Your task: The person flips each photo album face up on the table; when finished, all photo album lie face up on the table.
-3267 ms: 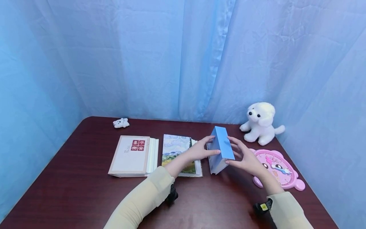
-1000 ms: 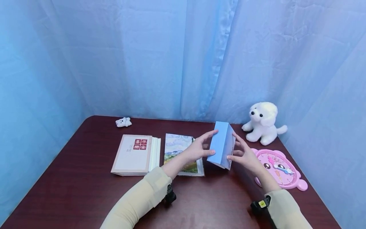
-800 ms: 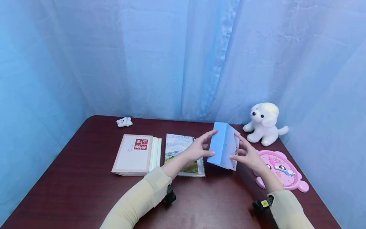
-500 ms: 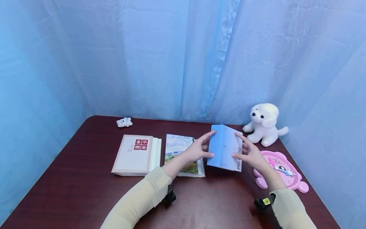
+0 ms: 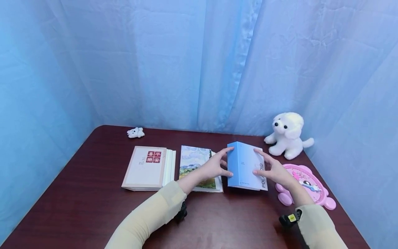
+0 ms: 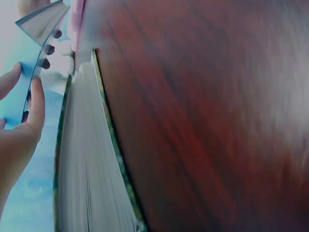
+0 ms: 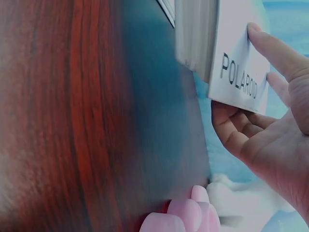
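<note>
A blue-to-white photo album (image 5: 245,167) lettered POLAROID is held between both hands, right of the middle of the table. Its blue spine faces left, and the front cover tilts up toward me. My left hand (image 5: 214,167) grips the spine side, thumb near the lower end and a finger near the upper. At the opposite edge, my right hand (image 5: 274,170) has its thumb on the cover and other fingers beneath, as the right wrist view shows. That view also shows the thick block of pages (image 7: 195,36). Left of it lies a painting-covered album (image 5: 194,159), partly hidden by my left arm.
A white-covered album (image 5: 144,169) with red characters lies on the left of the dark wooden table (image 5: 77,204). A small white plush (image 5: 135,132) lies behind it. At right are a white plush dog (image 5: 287,135) and a pink toy clock (image 5: 311,185), partly behind my right forearm.
The blue album has turned from spine-up to cover-facing, its lettering coming into view, and has come lower toward the table. Both hands have kept hold and followed it, the right hand moving rightward.
</note>
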A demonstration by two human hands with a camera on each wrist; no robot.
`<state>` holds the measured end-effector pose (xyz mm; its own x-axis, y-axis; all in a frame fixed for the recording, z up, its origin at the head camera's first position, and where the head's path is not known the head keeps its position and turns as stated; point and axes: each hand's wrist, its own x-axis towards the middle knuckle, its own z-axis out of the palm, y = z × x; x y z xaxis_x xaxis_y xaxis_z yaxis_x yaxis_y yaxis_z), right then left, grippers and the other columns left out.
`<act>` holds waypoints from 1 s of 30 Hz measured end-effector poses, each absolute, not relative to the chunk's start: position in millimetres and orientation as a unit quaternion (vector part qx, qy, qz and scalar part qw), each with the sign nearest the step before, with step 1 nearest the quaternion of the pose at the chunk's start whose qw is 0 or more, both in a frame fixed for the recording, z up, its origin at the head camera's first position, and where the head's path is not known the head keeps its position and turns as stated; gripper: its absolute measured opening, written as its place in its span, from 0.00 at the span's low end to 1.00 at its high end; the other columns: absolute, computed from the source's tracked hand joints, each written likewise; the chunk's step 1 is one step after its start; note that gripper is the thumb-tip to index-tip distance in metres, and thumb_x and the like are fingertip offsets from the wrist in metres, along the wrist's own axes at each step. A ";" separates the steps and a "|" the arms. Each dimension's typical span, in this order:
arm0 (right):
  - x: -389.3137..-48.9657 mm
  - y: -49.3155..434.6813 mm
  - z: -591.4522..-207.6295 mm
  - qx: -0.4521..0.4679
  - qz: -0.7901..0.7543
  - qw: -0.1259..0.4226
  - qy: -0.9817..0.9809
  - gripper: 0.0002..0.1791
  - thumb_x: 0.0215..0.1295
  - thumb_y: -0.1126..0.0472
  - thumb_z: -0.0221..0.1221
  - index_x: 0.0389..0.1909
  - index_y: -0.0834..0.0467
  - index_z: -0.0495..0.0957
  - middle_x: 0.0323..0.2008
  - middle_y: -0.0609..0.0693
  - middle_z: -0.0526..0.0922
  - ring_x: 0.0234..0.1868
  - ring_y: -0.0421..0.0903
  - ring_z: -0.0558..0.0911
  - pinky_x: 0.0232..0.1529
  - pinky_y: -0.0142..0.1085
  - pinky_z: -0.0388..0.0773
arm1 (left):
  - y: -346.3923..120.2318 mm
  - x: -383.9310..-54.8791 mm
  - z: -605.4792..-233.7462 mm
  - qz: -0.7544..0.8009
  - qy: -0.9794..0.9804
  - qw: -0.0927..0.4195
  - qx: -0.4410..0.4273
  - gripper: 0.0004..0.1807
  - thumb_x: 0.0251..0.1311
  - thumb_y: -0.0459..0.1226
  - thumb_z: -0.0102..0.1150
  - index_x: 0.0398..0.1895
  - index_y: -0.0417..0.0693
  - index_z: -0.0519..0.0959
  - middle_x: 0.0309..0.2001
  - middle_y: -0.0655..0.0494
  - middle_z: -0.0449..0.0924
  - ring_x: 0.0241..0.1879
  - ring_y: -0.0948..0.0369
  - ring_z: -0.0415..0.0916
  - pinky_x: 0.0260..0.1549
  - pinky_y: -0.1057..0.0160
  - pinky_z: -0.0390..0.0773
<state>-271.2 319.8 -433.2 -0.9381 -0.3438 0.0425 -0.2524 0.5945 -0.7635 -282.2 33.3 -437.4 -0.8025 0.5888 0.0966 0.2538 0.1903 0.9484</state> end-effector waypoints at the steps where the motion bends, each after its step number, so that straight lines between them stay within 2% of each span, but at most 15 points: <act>1: -271.5 320.6 -433.8 -0.166 -0.417 0.058 0.892 0.47 0.55 0.52 0.68 0.73 0.44 0.53 0.56 0.62 0.73 0.45 0.47 0.78 0.36 0.34 0.80 | 32.4 -283.3 -437.5 0.557 0.766 0.143 0.287 0.51 0.48 0.31 0.71 0.73 0.62 0.52 0.55 0.48 0.69 0.47 0.55 0.74 0.39 0.66 0.78; 4: -272.0 322.1 -435.2 -0.161 -0.414 0.075 0.893 0.47 0.55 0.51 0.68 0.73 0.41 0.53 0.57 0.61 0.73 0.49 0.52 0.75 0.38 0.34 0.79 | 29.4 -286.8 -439.0 0.503 0.795 0.131 0.312 0.51 0.47 0.33 0.72 0.73 0.59 0.53 0.52 0.50 0.70 0.50 0.53 0.72 0.40 0.65 0.77; 9: -271.8 321.6 -435.0 -0.152 -0.398 0.100 0.899 0.48 0.54 0.49 0.68 0.73 0.39 0.52 0.62 0.62 0.69 0.53 0.54 0.73 0.42 0.36 0.77 | 25.9 -290.9 -442.3 0.430 0.831 0.118 0.333 0.52 0.47 0.36 0.73 0.74 0.56 0.52 0.53 0.52 0.71 0.55 0.52 0.68 0.51 0.58 0.74; 15: -274.3 321.7 -434.8 -0.155 -0.386 0.111 0.903 0.51 0.51 0.50 0.70 0.73 0.43 0.52 0.59 0.61 0.70 0.50 0.52 0.75 0.42 0.35 0.76 | 24.1 -292.1 -445.6 0.368 0.859 0.116 0.336 0.54 0.47 0.41 0.73 0.75 0.60 0.49 0.58 0.54 0.70 0.61 0.55 0.64 0.53 0.62 0.72; 21: -281.4 325.6 -441.1 -0.171 -0.353 0.106 0.914 0.53 0.48 0.48 0.71 0.73 0.43 0.51 0.61 0.62 0.68 0.53 0.53 0.72 0.51 0.46 0.71 | 25.7 -295.9 -448.1 0.330 0.873 0.120 0.339 0.56 0.47 0.44 0.73 0.75 0.59 0.46 0.62 0.53 0.68 0.64 0.56 0.61 0.60 0.59 0.68; 26: -284.3 328.1 -442.4 -0.183 -0.325 0.114 0.921 0.55 0.47 0.46 0.71 0.74 0.46 0.50 0.66 0.64 0.61 0.57 0.57 0.68 0.55 0.53 0.66 | 31.3 -296.3 -452.1 0.276 0.889 0.124 0.345 0.60 0.45 0.49 0.73 0.76 0.57 0.43 0.70 0.56 0.59 0.70 0.56 0.54 0.66 0.51 0.57; 30: -284.8 329.7 -441.5 -0.187 -0.310 0.122 0.924 0.56 0.47 0.47 0.71 0.74 0.50 0.50 0.67 0.66 0.57 0.59 0.58 0.66 0.56 0.55 0.65 | 37.1 -295.2 -451.4 0.243 0.898 0.132 0.343 0.62 0.44 0.51 0.73 0.76 0.57 0.40 0.73 0.58 0.53 0.70 0.56 0.53 0.66 0.49 0.57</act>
